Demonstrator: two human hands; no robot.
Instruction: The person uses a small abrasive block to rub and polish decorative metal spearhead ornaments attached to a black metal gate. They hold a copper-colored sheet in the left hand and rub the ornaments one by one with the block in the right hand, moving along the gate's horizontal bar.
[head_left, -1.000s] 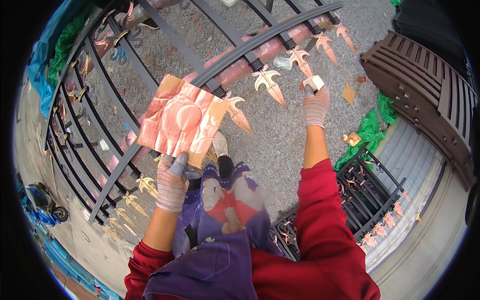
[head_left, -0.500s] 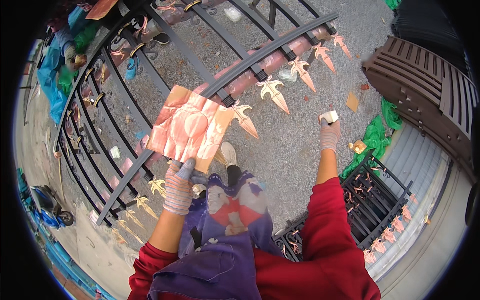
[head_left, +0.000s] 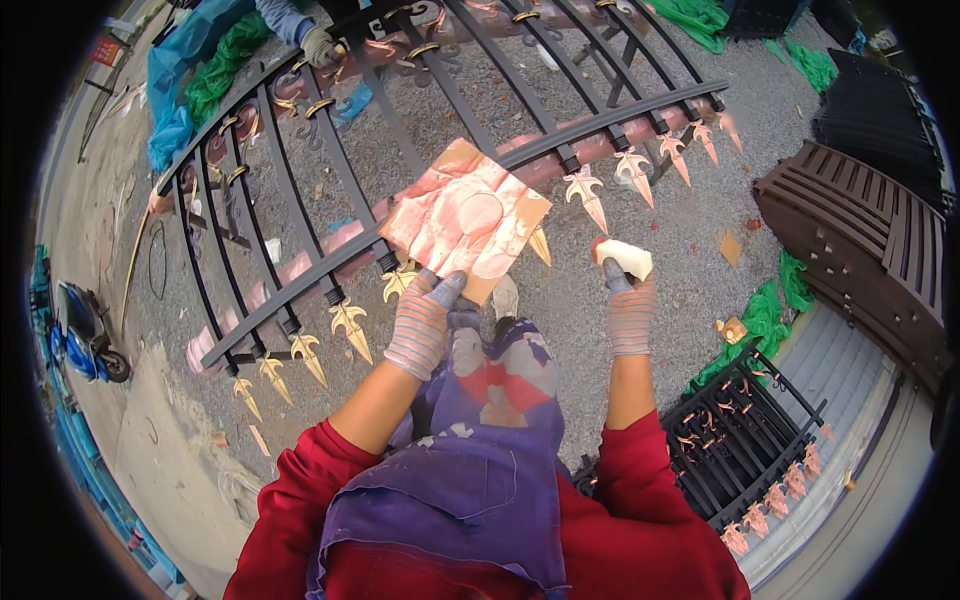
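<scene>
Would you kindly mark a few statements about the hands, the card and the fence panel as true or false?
1. The left hand holds a paint-stained piece of cardboard over the fence panel. True.
2. The right hand is empty. False: its grip is closed on a small whitish object.
3. Both hands are bare. False: both wear striped knit gloves.
4. The fence panel lies flat on gravel. True.
5. The spear tips are all black. False: they are gold or copper coloured.
</scene>
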